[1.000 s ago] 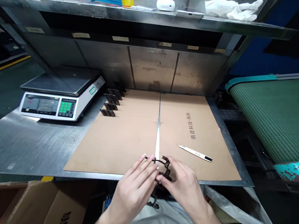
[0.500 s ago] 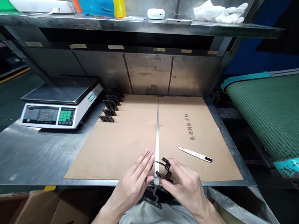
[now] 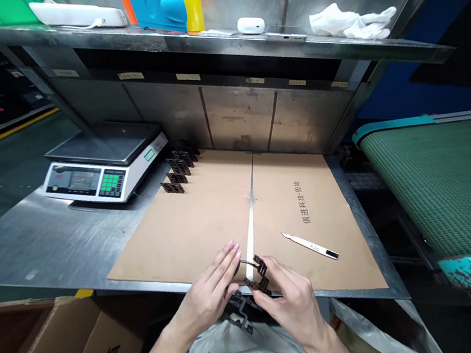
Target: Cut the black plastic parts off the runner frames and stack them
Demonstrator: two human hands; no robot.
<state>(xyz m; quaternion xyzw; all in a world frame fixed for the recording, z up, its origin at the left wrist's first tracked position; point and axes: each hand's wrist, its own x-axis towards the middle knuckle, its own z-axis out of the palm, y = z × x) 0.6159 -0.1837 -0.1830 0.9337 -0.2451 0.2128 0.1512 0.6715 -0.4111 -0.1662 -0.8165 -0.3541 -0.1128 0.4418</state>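
Both hands are at the near edge of the cardboard, around a dark molded plastic part (image 3: 260, 282) with thin arms and notched ends. My right hand (image 3: 295, 301) pinches its right side between thumb and fingers. My left hand (image 3: 209, 291) has its fingers pressed together against its left side, where a thin curved rod runs to the fingertips; the grip there is partly hidden. Below, a dark plastic section (image 3: 240, 313) hangs over my lap; I cannot tell whether it is the same piece. A white pen-like knife (image 3: 310, 246) marked A26 lies beyond my right hand.
Cardboard sheets (image 3: 195, 223) cover the metal bench. Several dark plastic parts (image 3: 178, 169) stand along their left edge, beside a weighing scale (image 3: 84, 182). Overhead, a shelf (image 3: 217, 44) bears bins, gloves and a phone. A green conveyor (image 3: 442, 173) is right; an open carton (image 3: 71, 325) is lower left.
The view has shifted slightly, so the bench and shelf appear a little further right. Both hands keep their hold on the dark part, which sits slightly lower in view.
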